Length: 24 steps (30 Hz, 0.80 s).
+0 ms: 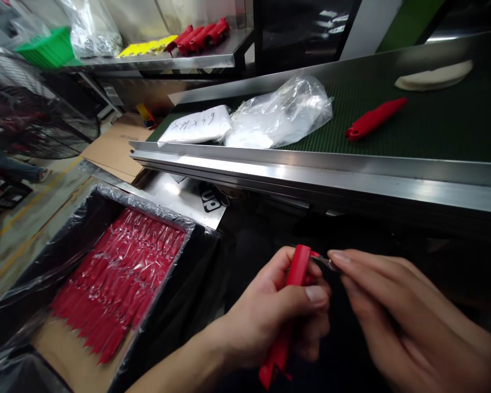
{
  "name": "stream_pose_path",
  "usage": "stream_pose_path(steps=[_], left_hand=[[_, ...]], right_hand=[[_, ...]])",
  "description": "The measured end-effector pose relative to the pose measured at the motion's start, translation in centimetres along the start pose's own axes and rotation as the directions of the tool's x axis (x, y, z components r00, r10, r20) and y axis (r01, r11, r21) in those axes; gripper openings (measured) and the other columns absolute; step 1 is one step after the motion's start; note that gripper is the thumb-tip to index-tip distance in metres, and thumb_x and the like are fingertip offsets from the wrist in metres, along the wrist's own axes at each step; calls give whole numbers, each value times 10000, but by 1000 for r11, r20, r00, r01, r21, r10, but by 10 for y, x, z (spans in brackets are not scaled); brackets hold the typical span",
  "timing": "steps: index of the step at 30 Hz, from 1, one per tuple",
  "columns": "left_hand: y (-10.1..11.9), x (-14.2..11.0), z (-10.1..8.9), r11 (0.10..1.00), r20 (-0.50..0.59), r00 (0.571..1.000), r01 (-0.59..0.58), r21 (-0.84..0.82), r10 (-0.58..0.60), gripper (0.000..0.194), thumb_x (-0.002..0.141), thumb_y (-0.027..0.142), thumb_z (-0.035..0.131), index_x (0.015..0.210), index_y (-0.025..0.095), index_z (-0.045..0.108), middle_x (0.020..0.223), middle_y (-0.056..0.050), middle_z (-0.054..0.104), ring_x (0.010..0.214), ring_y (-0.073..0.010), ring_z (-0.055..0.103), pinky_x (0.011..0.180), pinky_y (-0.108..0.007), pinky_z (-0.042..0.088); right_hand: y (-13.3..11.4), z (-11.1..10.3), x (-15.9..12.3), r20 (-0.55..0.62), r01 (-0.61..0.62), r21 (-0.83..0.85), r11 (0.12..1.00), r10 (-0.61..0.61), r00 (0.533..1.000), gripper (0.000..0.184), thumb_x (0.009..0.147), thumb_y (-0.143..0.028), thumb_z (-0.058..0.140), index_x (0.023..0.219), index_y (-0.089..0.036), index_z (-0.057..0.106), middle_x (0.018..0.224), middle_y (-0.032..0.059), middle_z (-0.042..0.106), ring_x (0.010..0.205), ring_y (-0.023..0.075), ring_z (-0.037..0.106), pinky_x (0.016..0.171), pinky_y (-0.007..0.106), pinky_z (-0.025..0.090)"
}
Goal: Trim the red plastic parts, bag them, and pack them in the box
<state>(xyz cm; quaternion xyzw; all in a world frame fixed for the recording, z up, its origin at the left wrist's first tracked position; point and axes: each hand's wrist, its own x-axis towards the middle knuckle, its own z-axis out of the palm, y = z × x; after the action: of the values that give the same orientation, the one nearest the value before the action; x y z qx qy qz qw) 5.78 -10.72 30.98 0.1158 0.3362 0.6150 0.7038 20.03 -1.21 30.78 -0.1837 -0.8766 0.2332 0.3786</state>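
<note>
My left hand (286, 305) is wrapped round a long red plastic part (298, 267), which it holds at a tilt in front of my body. The upper end of the part sticks out above my fingers, its lower end below my palm. Close to that upper end, my right hand (396, 305) pinches a small, thin, shiny blade-like piece (324, 261) between thumb and fingers. Its tip reaches the edge of the red part; whether it touches cannot be made out. On the green conveyor belt (376, 147) lies a similar red part (376, 119).
Bagged red parts (118, 273) lie in rows in a plastic-lined box (151, 327) at left. The belt carries clear plastic bags (284, 114), a white packet (198, 125) and a pale curved piece (433, 76). A metal rail (311, 174) edges it. Behind stands a shelf with red parts (200, 38).
</note>
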Motion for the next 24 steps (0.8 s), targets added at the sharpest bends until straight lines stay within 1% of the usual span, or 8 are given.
stream_pose_path(steps=[4, 9, 12, 17, 19, 21, 22, 24], left_hand=[[1, -2, 2, 999, 32, 999, 26, -30, -25, 355, 809, 320, 711, 988, 212, 423, 836, 1, 505, 518, -45, 490, 406, -126, 440], [1, -3, 5, 999, 8, 1000, 19, -33, -19, 363, 809, 315, 711, 1001, 222, 417, 833, 6, 492, 504, -36, 463, 390, -110, 409], [2, -2, 4, 999, 16, 999, 31, -34, -30, 356, 809, 313, 708, 1002, 222, 422, 813, 11, 490, 500, -39, 463, 390, -112, 412], [-1, -4, 1, 999, 29, 999, 21, -24, -21, 317, 786, 243, 704, 991, 203, 466, 822, 6, 528, 490, -45, 496, 391, -125, 437], [-4, -7, -1, 999, 64, 998, 4, -42, -1, 319, 768, 224, 721, 987, 188, 492, 819, -2, 553, 476, -45, 506, 378, -114, 424], [-8, -9, -4, 994, 131, 991, -6, -112, 21, 307, 780, 227, 719, 998, 179, 509, 798, -15, 581, 468, -45, 523, 397, -108, 431], [-10, -8, -6, 987, 178, 984, 3, -158, 25, 283, 808, 248, 700, 1010, 179, 514, 794, -29, 598, 478, -53, 545, 422, -118, 453], [-13, -5, -10, 967, 256, 967, 51, -249, 15, 225, 909, 346, 581, 1058, 185, 529, 822, -74, 634, 530, -90, 606, 466, -160, 504]], right_hand=[[-1, 3, 3, 4, 8, 3, 1000, -8, 1000, 377, 854, 30, 578, 1178, -150, 642, 1125, 75, 646, 1028, 190, 616, 864, 360, 517], [-2, 1, -1, 10, 7, -10, 1000, -6, 1000, 389, 854, 41, 572, 1187, -150, 638, 1140, 78, 642, 1039, 187, 612, 881, 360, 510], [-2, -1, -3, 14, 17, 4, 1000, -17, 1000, 398, 850, 45, 571, 1195, -143, 636, 1143, 86, 637, 1042, 192, 610, 874, 360, 511], [6, -2, -3, 44, 64, -27, 998, -63, 997, 415, 847, 42, 572, 1214, -144, 628, 1147, 91, 634, 1038, 194, 614, 868, 354, 509], [12, -2, -1, 0, 40, -87, 995, -40, 999, 406, 843, 19, 602, 1209, -152, 639, 1134, 87, 649, 1016, 200, 627, 878, 362, 507], [17, -2, 1, -72, -24, -122, 992, 15, 997, 387, 841, 0, 622, 1188, -167, 658, 1118, 71, 665, 986, 189, 642, 884, 338, 507], [19, -3, 2, -99, -50, -123, 991, 37, 994, 369, 840, -7, 629, 1168, -172, 668, 1107, 63, 671, 975, 182, 646, 886, 323, 507], [20, -4, 3, -95, -64, -88, 994, 55, 994, 318, 852, -17, 618, 1124, -171, 681, 1083, 58, 674, 970, 177, 646, 882, 310, 507]])
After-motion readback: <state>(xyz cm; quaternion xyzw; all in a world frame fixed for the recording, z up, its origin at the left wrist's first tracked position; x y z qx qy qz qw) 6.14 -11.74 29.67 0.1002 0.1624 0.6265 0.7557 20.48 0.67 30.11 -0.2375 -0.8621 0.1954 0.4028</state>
